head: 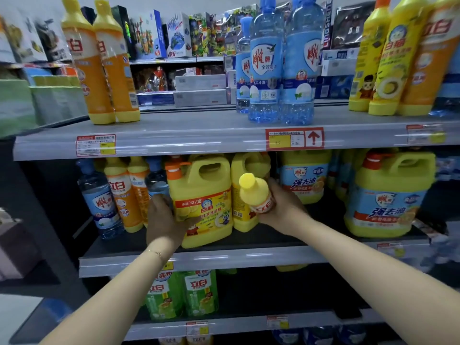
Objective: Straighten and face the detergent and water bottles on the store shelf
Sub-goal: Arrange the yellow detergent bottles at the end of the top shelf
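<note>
A: The bottle [254, 192] tips cap-first toward us, before the shelf [249, 260]. How do we seat it?
B: Upright, label out, base down first. Our right hand [283, 207] wraps it from four o'clock; our left hand [161, 217] clasps the jug [204, 195] at the bottle's nine o'clock.

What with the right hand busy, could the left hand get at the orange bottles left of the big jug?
Probably yes. The left hand grips the yellow jug right beside the orange bottles, which stand unblocked near the shelf front; it need only release the jug.
</note>
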{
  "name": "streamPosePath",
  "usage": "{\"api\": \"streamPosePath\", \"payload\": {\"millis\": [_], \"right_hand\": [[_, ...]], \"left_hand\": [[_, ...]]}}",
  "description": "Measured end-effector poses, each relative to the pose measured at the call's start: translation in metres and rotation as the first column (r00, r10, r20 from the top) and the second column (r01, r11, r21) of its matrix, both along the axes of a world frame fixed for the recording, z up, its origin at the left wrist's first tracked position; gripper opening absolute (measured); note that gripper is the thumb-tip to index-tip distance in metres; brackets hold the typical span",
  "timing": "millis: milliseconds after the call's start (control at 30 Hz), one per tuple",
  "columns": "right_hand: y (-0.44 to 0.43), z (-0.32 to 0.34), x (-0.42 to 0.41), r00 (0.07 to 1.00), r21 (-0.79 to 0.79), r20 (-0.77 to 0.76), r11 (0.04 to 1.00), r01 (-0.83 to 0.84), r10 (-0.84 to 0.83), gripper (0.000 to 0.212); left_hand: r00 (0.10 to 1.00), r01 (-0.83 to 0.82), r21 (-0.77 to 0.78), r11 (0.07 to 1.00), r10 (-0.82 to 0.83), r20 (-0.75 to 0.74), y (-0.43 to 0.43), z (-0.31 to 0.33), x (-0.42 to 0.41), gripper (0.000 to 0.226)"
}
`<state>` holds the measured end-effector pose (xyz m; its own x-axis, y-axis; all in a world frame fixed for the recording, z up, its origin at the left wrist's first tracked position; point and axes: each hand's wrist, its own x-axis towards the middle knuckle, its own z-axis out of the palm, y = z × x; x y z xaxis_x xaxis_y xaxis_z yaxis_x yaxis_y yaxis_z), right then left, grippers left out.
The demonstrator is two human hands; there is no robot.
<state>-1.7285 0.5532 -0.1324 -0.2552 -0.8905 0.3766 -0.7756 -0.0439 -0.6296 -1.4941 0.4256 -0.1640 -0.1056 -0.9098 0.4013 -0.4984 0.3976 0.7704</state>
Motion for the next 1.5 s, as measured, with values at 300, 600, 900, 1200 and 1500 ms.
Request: {"api": "streamPosePath", "payload": {"millis": [300,600,900,1200,1500], "right_hand": [[0.010,0.062,0.091,0.913,-0.100,0.008,0.908,-0.406,0.409,0.062],[-0.039,0.147,0.163,0.849,-0.335,0.174,0.840,-0.426,0.500,0.060],[-0.089,0.228,0.189,0.804,-0.364,0.395,0.879,-0.308,0.445,0.054],[-0.154,0.212,0.154,0.942,-0.094,0.286,0.984,-0.154,0.174,0.040],[-0.180,0.203,0.150,0.960,-0.026,0.232,0.987,-0.156,0.158,0.062]], "left_hand": [[0.813,0.563,-0.021,0.826,-0.558,-0.164,0.064,0.041,0.039,0.066],[0.795,0.441,-0.241,0.864,-0.501,-0.341,0.060,0.144,0.078,0.050],[0.814,0.149,-0.318,0.936,-0.299,-0.499,0.003,0.241,0.078,0.037],[0.912,0.081,-0.126,0.989,-0.124,-0.390,-0.069,0.245,0.045,0.047],[0.905,0.257,0.001,0.966,-0.241,-0.350,-0.093,0.248,0.018,0.044]]}}
